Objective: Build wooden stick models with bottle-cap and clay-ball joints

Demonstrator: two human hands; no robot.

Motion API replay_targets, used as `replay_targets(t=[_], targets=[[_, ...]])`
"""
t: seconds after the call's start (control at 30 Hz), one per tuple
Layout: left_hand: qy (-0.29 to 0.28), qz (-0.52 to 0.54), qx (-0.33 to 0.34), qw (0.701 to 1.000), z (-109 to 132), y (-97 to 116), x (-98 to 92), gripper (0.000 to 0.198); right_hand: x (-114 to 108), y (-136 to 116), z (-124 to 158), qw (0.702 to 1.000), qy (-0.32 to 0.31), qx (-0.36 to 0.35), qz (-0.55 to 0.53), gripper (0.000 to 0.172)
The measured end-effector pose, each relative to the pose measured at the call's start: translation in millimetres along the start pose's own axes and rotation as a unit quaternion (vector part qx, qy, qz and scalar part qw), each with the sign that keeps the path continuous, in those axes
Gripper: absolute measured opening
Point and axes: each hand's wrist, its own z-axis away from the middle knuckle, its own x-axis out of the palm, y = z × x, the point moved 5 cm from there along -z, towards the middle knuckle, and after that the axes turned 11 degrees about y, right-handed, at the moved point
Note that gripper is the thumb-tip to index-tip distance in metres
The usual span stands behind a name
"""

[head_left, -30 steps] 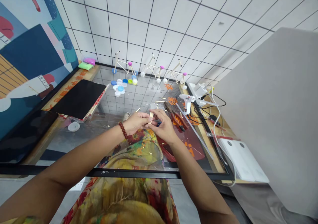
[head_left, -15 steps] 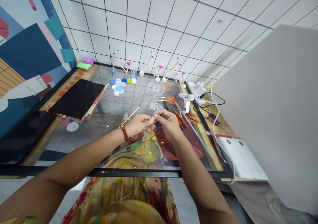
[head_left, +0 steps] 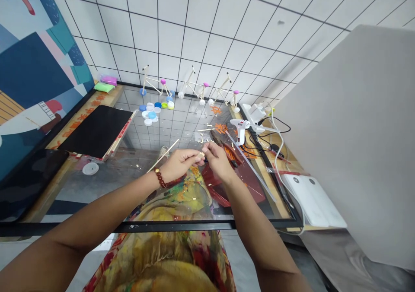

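Observation:
Over the glass tabletop (head_left: 106, 188), my left hand (head_left: 181, 163) is closed, its thumb and fingertips pinching a small pale wooden stick piece (head_left: 201, 155). My right hand (head_left: 218, 160) meets it from the other side, thumb and index finger pressed together at the piece's end. Whether it is one piece or several stacked ones is too small to tell. A long thin wooden stick (head_left: 172, 146) slants out behind my left hand, partly hidden by it. Below my right hand lies a red transparent sheet (head_left: 227, 186) with pale scraps on it.
Three stick frames (head_left: 191, 84) with bottle-cap wheels stand along the back edge. Loose bottle caps (head_left: 151, 115) lie in front of them. A white glue gun (head_left: 240, 130) and cables are at right, near a clear strip (head_left: 256, 171). Black sheets (head_left: 97, 130) are stacked left.
My two hands stay together, with the fingertips shifted slightly around the wooden piece, and less of it shows. The whole view has shifted a little, so the surroundings sit farther left.

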Motion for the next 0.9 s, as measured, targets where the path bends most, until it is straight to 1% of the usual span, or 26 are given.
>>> replay_targets(t=[0.07,0.1,0.13,0.17,0.23,0.27,0.3,0.33,0.37,0.4,0.43,0.47,0.53,0.6,0.63,0.67,0.7,0.77,0.9], targets=[[0.052,0.064,-0.027,0.996,-5.6,1.8,-8.8,0.024,-9.0,-6.9,-0.2,0.999,0.021,-0.026,-0.030,0.028],[0.090,0.094,-0.035,0.991,-9.6,2.8,-16.2,0.027,-14.6,-10.8,0.9,0.998,0.014,-0.033,-0.050,0.029],[0.132,0.117,-0.035,0.984,-13.9,4.5,-25.2,0.029,-20.4,-14.1,2.9,0.998,-0.007,-0.031,-0.058,0.031],[0.171,0.134,-0.028,0.976,-18.1,6.7,-34.8,0.031,-25.7,-16.3,6.0,0.998,-0.041,-0.023,-0.043,0.032],[0.238,0.155,-0.009,0.959,-25.2,12.1,-54.2,0.031,-35.3,-17.4,14.0,0.991,-0.120,-0.002,0.053,0.035],[0.263,0.162,-0.001,0.951,-28.0,14.5,-62.8,0.032,-39.7,-18.1,17.5,0.983,-0.141,-0.006,0.119,0.033],[0.283,0.169,0.005,0.944,-30.2,16.3,-70.4,0.032,-42.7,-20.2,19.7,0.973,-0.144,-0.025,0.179,0.029],[0.300,0.174,0.007,0.938,-31.9,17.2,-77.0,0.032,-42.5,-24.3,21.0,0.962,-0.136,-0.059,0.229,0.022],[0.312,0.179,0.005,0.933,-33.3,16.9,-82.4,0.032,-37.7,-30.0,22.1,0.951,-0.126,-0.102,0.262,0.016],[0.320,0.181,-0.002,0.930,-34.5,15.5,-86.7,0.033,-27.9,-36.5,23.6,0.940,-0.122,-0.148,0.282,0.015],[0.325,0.178,-0.011,0.929,-35.5,13.2,-90.2,0.032,-12.8,-42.3,26.3,0.926,-0.137,-0.191,0.294,0.020],[0.330,0.171,-0.019,0.928,-36.4,10.2,-93.3,0.032,6.1,-47.2,30.0,0.910,-0.167,-0.231,0.303,0.026],[0.339,0.150,-0.031,0.928,-38.0,3.3,-98.6,0.029,45.9,-54.3,38.7,0.864,-0.218,-0.306,0.336,0.043],[0.342,0.136,-0.045,0.929,-39.6,-4.5,-103.0,0.029,79.7,-55.1,47.0,0.822,-0.272,-0.349,0.359,0.053],[0.343,0.133,-0.054,0.928,-40.4,-8.2,-104.7,0.030,91.5,-53.6,50.4,0.805,-0.300,-0.362,0.362,0.055],[0.343,0.133,-0.062,0.928,-41.1,-11.3,-106.1,0.032,98.6,-51.1,52.0,0.793,-0.318,-0.368,0.366,0.055],[0.344,0.134,-0.068,0.927,-41.7,-13.6,-107.0,0.033,101.3,-47.7,52.2,0.785,-0.332,-0.369,0.369,0.055],[0.345,0.136,-0.075,0.926,-42.5,-15.7,-107.9,0.035,94.2,-39.6,47.9,0.782,-0.345,-0.359,0.375,0.054],[0.343,0.126,-0.085,0.927,-43.6,-15.4,-106.1,0.036,53.9,-25.0,31.9,0.803,-0.344,-0.336,0.353,0.048]])
